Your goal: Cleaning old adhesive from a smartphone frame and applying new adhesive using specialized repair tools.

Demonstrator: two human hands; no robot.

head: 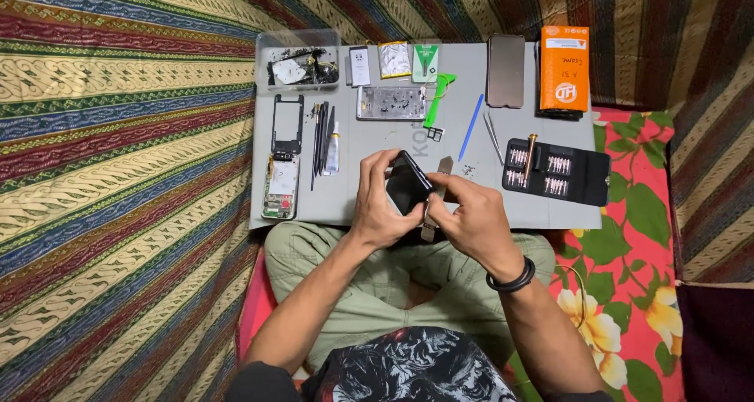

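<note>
A: At the near edge of the grey mat (377, 139) — left hand (378, 213) is clamped on a black phone (407, 183), fingers curled over its top and left side.

B: Right hand?

A: Right hand (471, 221) is closed on a flat metal pry tool (437, 194), pressed against the phone's right edge. Phone is tilted, lifted off the mat, above the lap.

B: Around it?

A: At 9 o'clock — an opened phone body (281, 186), black frame (287, 124) above it. At 12, a silver chassis (390, 102). At 3, a screwdriver bit case (558, 172). At 1, a blue spudger (471, 127) and an orange box (564, 68).
</note>
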